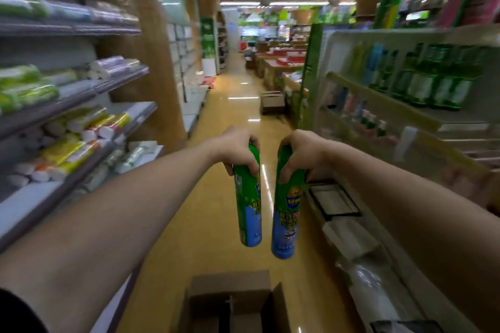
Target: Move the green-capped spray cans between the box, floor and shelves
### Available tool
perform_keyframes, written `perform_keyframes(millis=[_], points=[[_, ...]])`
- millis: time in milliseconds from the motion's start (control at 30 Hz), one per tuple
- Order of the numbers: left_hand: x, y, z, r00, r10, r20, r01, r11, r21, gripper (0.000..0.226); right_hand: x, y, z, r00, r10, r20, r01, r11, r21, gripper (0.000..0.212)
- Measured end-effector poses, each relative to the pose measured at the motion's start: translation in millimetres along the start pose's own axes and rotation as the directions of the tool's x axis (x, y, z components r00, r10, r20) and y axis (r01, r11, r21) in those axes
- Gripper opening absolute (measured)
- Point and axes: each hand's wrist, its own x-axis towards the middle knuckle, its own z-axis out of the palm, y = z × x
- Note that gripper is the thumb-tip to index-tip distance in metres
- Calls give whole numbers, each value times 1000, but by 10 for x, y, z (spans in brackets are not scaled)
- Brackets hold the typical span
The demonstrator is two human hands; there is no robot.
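Left hand [238,147] grips left can [247,197] by its top; right hand [300,153] grips right can [285,205] — both hang above open aisle floor [232,105], carton [230,303] near — labels blurred.

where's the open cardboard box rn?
Head view, bottom centre: the open cardboard box sits on the aisle floor, below the two green spray cans held by the left hand and right hand.

Both my arms extended forward, bare forearms converging toward 12 o'clock. Left hand [239,147] palm down, fingers curled over top of left can [248,197], gripping. Right hand [300,153] same pose, fingers curled over top of right can [285,205]. Hands close, not touching.
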Motion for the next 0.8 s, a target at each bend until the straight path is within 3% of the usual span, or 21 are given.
perform_keyframes(millis=[267,500,800], points=[[283,-795,197,961,-271,57,271,962,-2,50,1124,-118,522,960,-159,229,178,982,-65,61],[269,-1862,887,898,-427,111,430,903,-7,47,1698,-123,1618,905,-155,396,216,970,-113,66],[233,-3277,2231,848,-437,301,438,896,66,50,2178,284,3491,878,-52,476,158,970,-185,67]])
